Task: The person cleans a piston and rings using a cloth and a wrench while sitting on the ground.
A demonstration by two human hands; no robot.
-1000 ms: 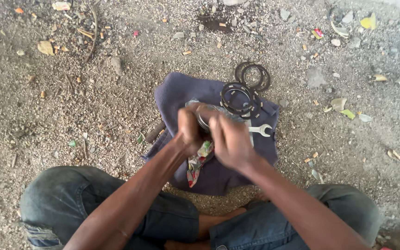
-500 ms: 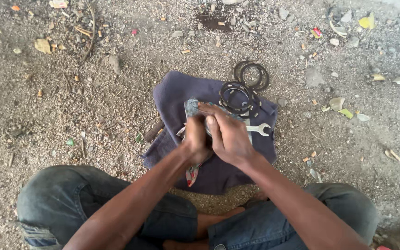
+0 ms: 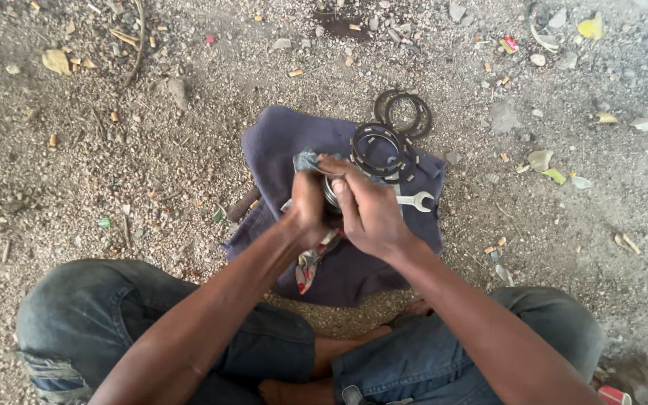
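- Left hand (image 3: 307, 208) is closed on a rag (image 3: 310, 259) and a round metal part (image 3: 330, 191), at frame centre.
- Right hand (image 3: 369, 210) grips the same part from the right.
- The wiping seems half done; rings (image 3: 380, 146) and a wrench (image 3: 414, 200) lie untouched on the cloth (image 3: 279, 142).

**Around the dark cloth on the gravel ground**

A dark purple cloth (image 3: 279, 142) is spread on the gravel ground (image 3: 114, 172). A stack of dark rings (image 3: 379, 150) is set near its far right corner, and two more rings (image 3: 405, 112) are laid just beyond that corner, partly on the gravel. A silver spanner (image 3: 414, 200) is seen close to the cloth's right edge. Dry leaves (image 3: 57, 61), stones (image 3: 502, 116) and a small red scrap (image 3: 509, 43) are scattered over the ground. A yellow leaf (image 3: 591, 28) lies toward the far right.
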